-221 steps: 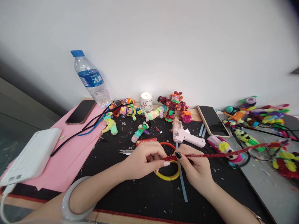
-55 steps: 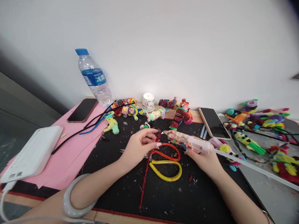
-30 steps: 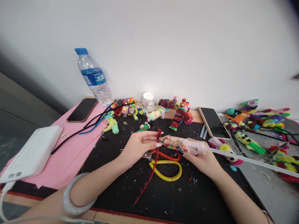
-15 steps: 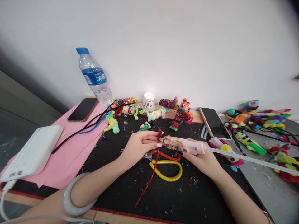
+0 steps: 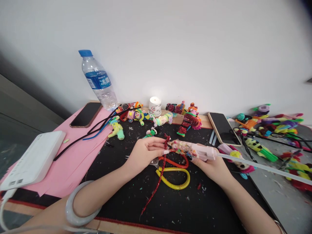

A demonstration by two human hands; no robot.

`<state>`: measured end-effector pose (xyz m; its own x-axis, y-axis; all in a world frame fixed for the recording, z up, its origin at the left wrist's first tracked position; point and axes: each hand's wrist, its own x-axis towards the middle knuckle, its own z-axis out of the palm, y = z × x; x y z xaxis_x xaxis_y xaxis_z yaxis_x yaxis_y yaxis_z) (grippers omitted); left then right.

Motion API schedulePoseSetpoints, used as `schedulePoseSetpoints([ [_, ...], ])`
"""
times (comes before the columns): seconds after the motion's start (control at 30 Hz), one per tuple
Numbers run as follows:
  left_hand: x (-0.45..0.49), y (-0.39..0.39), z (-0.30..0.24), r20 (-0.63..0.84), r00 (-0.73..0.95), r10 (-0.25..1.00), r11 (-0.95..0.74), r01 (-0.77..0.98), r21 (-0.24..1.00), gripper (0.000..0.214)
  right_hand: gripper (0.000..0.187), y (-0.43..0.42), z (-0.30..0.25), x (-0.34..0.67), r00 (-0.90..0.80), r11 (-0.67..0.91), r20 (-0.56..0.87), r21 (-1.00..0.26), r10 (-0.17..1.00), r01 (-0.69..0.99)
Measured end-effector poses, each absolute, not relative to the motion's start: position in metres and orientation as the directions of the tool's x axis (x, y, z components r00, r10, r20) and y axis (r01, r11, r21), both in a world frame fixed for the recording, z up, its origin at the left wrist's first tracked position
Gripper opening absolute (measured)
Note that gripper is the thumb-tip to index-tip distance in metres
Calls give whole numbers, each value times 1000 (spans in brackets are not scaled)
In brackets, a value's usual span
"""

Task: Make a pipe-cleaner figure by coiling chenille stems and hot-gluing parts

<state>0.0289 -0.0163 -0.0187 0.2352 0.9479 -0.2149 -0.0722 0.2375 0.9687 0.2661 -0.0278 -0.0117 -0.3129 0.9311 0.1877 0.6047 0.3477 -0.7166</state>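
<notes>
My left hand (image 5: 147, 152) pinches a red tinsel pipe cleaner (image 5: 159, 180) near its top, and its long tail hangs down toward the mat's front. In my right hand (image 5: 212, 167) is a pink hot glue gun (image 5: 203, 152), its body crusted with coloured bits and a clear glue stick (image 5: 263, 165) running out of its back to the right. The gun's tip points left, close beside the pipe cleaner; whether they touch I cannot tell. Under my hands, scissors with a red and a yellow handle loop (image 5: 174, 187) lie on the black mat (image 5: 195, 208).
Several pipe-cleaner figures (image 5: 161, 120) lie along the back, more figures (image 5: 260, 149) at the right. A paper cup (image 5: 155, 106) stands upside down. A water bottle (image 5: 98, 81), two phones (image 5: 86, 114), pink sheets (image 5: 80, 156) and a white power strip (image 5: 34, 159) are around the mat.
The glue gun has shifted very slightly to the right and turned a little in my right hand. My left hand stays in place with the pipe cleaner.
</notes>
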Motion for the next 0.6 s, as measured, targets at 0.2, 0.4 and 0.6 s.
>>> schedulePoseSetpoints([
  [0.2, 29, -17, -18, -220, 236, 947, 239, -58, 969, 35, 12, -28, -11, 266, -302, 337, 182, -711, 936, 617],
  [0.4, 29, -17, -18, -229, 229, 946, 246, -51, 968, 36, 12, -28, -13, 268, -294, 322, 170, -719, 941, 616],
  [0.6, 29, -17, -20, -224, 240, 944, 244, -53, 968, 35, 13, -28, -12, 267, -290, 336, 189, -699, 938, 632],
])
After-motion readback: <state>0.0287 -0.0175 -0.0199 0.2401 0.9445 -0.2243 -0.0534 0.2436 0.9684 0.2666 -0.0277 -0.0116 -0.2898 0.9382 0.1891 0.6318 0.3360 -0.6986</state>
